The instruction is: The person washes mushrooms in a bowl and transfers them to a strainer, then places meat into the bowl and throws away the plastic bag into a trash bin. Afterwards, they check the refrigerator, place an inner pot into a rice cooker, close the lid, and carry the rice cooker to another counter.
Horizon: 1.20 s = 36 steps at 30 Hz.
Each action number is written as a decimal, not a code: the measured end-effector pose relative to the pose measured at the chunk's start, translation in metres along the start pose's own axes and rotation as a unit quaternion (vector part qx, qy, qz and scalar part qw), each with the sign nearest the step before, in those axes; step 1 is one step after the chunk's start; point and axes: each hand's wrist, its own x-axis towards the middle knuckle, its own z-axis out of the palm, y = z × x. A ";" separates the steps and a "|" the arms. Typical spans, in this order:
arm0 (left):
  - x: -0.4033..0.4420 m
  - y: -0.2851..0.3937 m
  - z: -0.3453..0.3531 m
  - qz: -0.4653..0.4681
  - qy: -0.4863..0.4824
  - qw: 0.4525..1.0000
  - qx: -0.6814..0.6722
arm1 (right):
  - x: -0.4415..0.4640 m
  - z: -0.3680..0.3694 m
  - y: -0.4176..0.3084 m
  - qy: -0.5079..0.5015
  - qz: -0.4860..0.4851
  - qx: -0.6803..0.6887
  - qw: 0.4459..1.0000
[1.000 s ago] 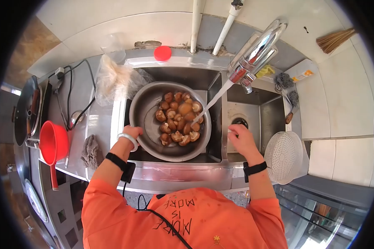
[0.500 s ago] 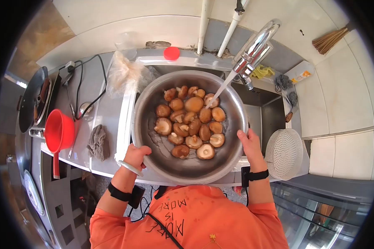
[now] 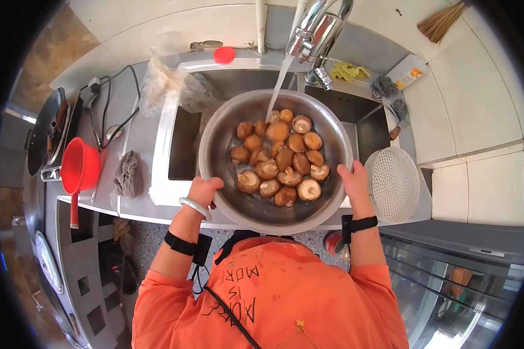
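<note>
A wide stainless steel basin (image 3: 273, 220) of whole brown mushrooms (image 3: 284, 158) is over the sink, level or nearly so. My left hand (image 3: 205, 191) grips the rim at the near left, thumb on top and fingers mostly hidden underneath. On the right side, my right hand (image 3: 355, 180) holds the rim too, its fingers partly hidden behind the edge. Water (image 3: 278, 87) runs from the chrome faucet (image 3: 315, 38) into the far part of the basin. Some mushrooms lie stem side up, others cap up. How deep the water stands is hard to make out.
Left on the counter are a clear plastic bag (image 3: 169, 87), a grey cloth (image 3: 128, 174), a red ladle (image 3: 80, 166) and a wok (image 3: 45, 131). A white colander (image 3: 395, 185) stands to the right. Behind are a red lid (image 3: 224, 55), a yellow-green cloth (image 3: 349, 71) and scrubbers (image 3: 384, 86).
Both hands have shifted the basin to the right relative to the sink and faucet. The stream now lands farther left among the mushrooms, which have moved within the basin. The camera view has shifted too.
</note>
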 end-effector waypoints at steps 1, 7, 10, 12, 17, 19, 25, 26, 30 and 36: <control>-0.005 0.001 0.006 0.001 0.000 1.000 -0.001 | -0.005 -0.009 -0.022 0.037 -0.068 -0.142 0.987; -0.022 -0.006 0.027 0.024 -0.022 0.999 0.004 | 0.017 -0.037 -0.180 0.179 -0.466 -0.294 0.815; -0.031 -0.011 0.035 0.037 -0.025 0.999 0.000 | 0.035 -0.022 -0.253 0.175 -0.580 -0.263 0.751; -0.039 -0.012 0.040 0.034 -0.040 0.998 0.018 | 0.040 -0.009 -0.279 0.171 -0.592 -0.303 0.727; -0.047 -0.022 0.039 0.034 -0.090 0.994 0.050 | 0.053 0.009 -0.289 0.189 -0.604 -0.396 0.665; -0.042 -0.032 0.038 0.037 -0.100 0.993 0.048 | 0.051 0.002 -0.289 0.198 -0.576 -0.425 0.670; -0.029 -0.028 0.021 0.110 -0.048 0.991 0.065 | 0.056 -0.037 -0.257 0.203 -0.594 -0.370 0.685; -0.032 -0.017 0.018 0.120 -0.040 0.990 0.060 | 0.056 -0.044 -0.251 0.207 -0.590 -0.372 0.686; 0.000 -0.010 0.007 0.287 0.121 0.939 0.148 | 0.045 -0.063 -0.227 0.201 -0.554 -0.365 0.721; -0.005 0.083 0.042 0.421 0.089 0.852 0.298 | -0.010 -0.061 -0.106 0.120 -0.366 -0.317 0.866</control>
